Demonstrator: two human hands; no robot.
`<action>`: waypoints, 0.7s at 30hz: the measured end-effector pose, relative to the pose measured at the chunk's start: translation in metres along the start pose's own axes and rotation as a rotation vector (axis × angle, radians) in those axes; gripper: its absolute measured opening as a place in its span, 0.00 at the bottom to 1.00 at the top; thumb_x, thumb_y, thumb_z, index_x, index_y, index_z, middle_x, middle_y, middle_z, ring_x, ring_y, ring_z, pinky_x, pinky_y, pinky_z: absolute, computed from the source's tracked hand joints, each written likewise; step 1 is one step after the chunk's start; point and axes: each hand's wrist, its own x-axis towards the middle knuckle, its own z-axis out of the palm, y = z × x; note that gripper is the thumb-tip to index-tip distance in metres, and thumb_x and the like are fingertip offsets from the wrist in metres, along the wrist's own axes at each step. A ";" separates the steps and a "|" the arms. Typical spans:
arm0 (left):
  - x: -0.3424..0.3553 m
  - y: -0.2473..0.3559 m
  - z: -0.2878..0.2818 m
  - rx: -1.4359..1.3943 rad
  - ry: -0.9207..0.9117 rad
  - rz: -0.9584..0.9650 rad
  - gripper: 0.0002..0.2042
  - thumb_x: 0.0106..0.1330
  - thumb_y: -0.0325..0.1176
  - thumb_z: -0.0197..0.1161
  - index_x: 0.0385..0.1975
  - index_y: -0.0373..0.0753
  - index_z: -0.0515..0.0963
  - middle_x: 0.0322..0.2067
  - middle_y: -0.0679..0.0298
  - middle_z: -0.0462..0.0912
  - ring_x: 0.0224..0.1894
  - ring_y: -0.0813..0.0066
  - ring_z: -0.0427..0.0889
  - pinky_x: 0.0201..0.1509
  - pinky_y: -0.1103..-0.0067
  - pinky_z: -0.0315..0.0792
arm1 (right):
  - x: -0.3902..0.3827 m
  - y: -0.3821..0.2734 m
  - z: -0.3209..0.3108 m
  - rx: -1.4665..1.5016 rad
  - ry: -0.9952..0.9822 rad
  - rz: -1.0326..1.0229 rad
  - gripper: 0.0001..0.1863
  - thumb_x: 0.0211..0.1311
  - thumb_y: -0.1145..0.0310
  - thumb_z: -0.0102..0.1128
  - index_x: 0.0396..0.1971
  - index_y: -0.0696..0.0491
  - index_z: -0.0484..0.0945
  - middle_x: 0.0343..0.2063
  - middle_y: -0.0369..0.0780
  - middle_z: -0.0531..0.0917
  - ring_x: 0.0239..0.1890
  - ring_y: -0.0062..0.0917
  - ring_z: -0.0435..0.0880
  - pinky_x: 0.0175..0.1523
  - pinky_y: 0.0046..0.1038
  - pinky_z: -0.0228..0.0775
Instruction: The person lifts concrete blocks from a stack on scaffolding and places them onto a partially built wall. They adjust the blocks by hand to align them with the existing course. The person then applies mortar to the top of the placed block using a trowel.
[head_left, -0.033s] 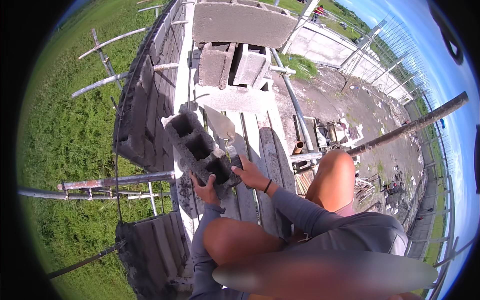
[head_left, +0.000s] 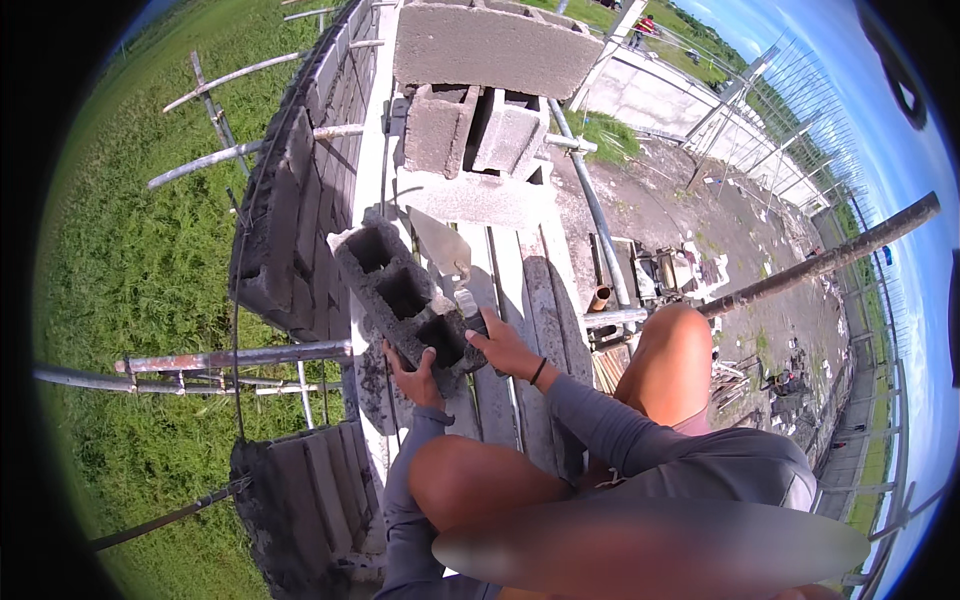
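Note:
A grey hollow concrete block (head_left: 382, 272) lies slantwise on the planks in front of me, its three dark cells facing up. My left hand (head_left: 416, 376) is closed on its near left corner, the thumb over the rim of the nearest cell. At the block's near right corner, my right hand (head_left: 503, 346) is closed around the handle of a trowel (head_left: 440, 247). The trowel's pale, pointed blade reaches away from me along the block's right side. Part of the handle is hidden by my fingers. Whether this hand also presses on the block I cannot tell.
More concrete blocks (head_left: 495, 48) are stacked ahead on the planks (head_left: 507, 275). A block wall (head_left: 285, 215) runs along the left, with scaffold pipes (head_left: 240, 356) jutting over grass. On the right are a slanting pole (head_left: 830, 255), an upright pipe (head_left: 597, 205) and littered ground below.
The whole view has shifted very slightly. My hands, the block and the trowel keep nearly the same places relative to one another.

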 end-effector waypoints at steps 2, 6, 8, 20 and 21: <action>-0.005 -0.003 0.013 -0.030 0.003 -0.034 0.44 0.53 0.23 0.70 0.74 0.33 0.56 0.67 0.52 0.67 0.66 0.64 0.69 0.70 0.74 0.61 | 0.012 -0.003 -0.010 -0.045 -0.009 -0.006 0.30 0.70 0.58 0.60 0.63 0.58 0.61 0.34 0.55 0.83 0.37 0.49 0.85 0.44 0.44 0.72; -0.016 -0.022 0.060 -0.025 0.040 -0.046 0.46 0.57 0.25 0.68 0.76 0.35 0.50 0.71 0.50 0.59 0.68 0.61 0.65 0.72 0.73 0.59 | 0.033 0.000 -0.039 -0.146 0.132 -0.067 0.32 0.69 0.56 0.59 0.63 0.61 0.63 0.37 0.58 0.84 0.42 0.53 0.85 0.47 0.45 0.73; -0.019 -0.036 0.074 0.021 0.054 -0.017 0.48 0.59 0.28 0.69 0.76 0.34 0.45 0.73 0.48 0.51 0.72 0.58 0.59 0.75 0.71 0.54 | 0.034 0.003 -0.047 -0.156 0.165 -0.093 0.33 0.68 0.55 0.59 0.62 0.64 0.64 0.35 0.58 0.85 0.42 0.56 0.84 0.46 0.47 0.73; 0.002 -0.030 0.042 0.093 -0.239 -0.152 0.60 0.61 0.53 0.72 0.76 0.31 0.30 0.76 0.42 0.32 0.80 0.53 0.32 0.80 0.66 0.41 | 0.103 -0.123 0.028 0.277 -0.052 -0.070 0.21 0.77 0.57 0.49 0.56 0.59 0.67 0.19 0.35 0.75 0.15 0.19 0.75 0.17 0.25 0.67; 0.003 -0.029 0.040 0.127 -0.238 -0.117 0.60 0.61 0.54 0.71 0.76 0.31 0.31 0.76 0.41 0.33 0.80 0.52 0.34 0.79 0.67 0.44 | 0.111 -0.130 0.030 0.403 -0.116 0.009 0.19 0.78 0.58 0.48 0.53 0.59 0.67 0.18 0.36 0.75 0.14 0.19 0.74 0.17 0.26 0.67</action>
